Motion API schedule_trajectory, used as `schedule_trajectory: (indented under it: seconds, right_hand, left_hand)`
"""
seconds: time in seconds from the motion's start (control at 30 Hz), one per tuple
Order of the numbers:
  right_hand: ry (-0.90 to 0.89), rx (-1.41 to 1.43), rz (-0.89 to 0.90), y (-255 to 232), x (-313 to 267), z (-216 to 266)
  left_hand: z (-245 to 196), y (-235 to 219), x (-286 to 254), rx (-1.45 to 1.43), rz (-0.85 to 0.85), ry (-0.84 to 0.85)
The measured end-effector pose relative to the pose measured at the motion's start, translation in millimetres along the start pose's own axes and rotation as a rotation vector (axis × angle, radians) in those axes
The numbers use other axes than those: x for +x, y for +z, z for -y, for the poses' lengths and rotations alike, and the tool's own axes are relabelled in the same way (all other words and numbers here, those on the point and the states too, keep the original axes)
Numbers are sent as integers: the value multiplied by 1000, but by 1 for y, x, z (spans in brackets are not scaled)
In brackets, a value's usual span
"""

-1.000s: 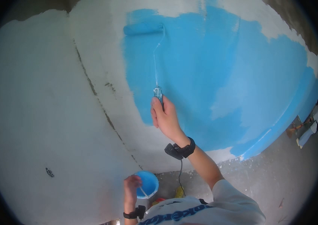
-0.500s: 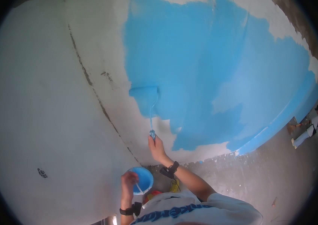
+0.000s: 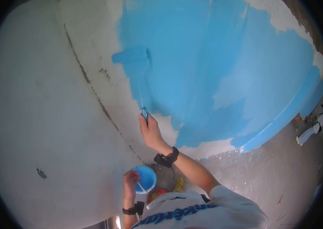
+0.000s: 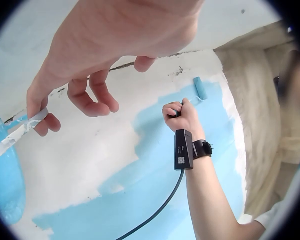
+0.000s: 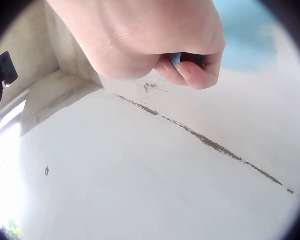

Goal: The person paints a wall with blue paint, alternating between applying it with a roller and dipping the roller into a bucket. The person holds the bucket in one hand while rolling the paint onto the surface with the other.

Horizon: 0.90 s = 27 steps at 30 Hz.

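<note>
My right hand point(image 3: 152, 131) grips the handle of a paint roller point(image 3: 131, 56), its fingers curled round it. The blue sleeve lies across the left edge of the blue painted area point(image 3: 184, 76), overlapping bare white wall. In the right wrist view only a bit of the roller handle point(image 5: 176, 60) shows between the fingers. Low by the corner, my left hand point(image 3: 130, 181) holds up a bucket point(image 3: 154, 179) coated inside with blue paint. The left wrist view has a finger hooked round its pale bucket handle point(image 4: 15, 140), with the other fingers loosely bent.
A cracked corner seam point(image 3: 78, 63) separates the painted wall from a white wall point(image 3: 47, 114) at left. Grey concrete floor point(image 3: 276, 171) runs along the base. A person point(image 3: 314, 129) stands far right. From the right wrist camera hangs a black cable point(image 4: 162, 207).
The roller came down the wall with my right hand, then went partway back up and left, over the paint's edge. My left hand keeps holding the bucket low near the corner.
</note>
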State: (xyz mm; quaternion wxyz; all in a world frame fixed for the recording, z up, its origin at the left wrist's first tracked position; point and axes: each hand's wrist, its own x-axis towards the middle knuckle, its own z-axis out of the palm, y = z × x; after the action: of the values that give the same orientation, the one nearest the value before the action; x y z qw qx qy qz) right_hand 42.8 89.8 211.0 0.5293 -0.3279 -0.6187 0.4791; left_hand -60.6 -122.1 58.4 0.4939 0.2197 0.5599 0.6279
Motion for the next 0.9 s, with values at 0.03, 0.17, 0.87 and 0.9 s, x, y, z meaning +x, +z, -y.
schedule_trajectory:
  seconds: [0.03, 0.17, 0.87, 0.9]
  right_hand:
    - [21, 12, 10, 2, 5, 8]
    - [59, 4, 2, 5, 2, -2]
    - [360, -264, -35, -74, -175, -215]
    - [384, -267, -20, -80, -175, -207]
  left_hand:
    - [-1, -1, 0, -1, -3, -4]
    - [-4, -3, 0, 1, 30, -28]
    - [-25, 0, -5, 20, 33, -5]
    - [-26, 2, -4, 7, 33, -6]
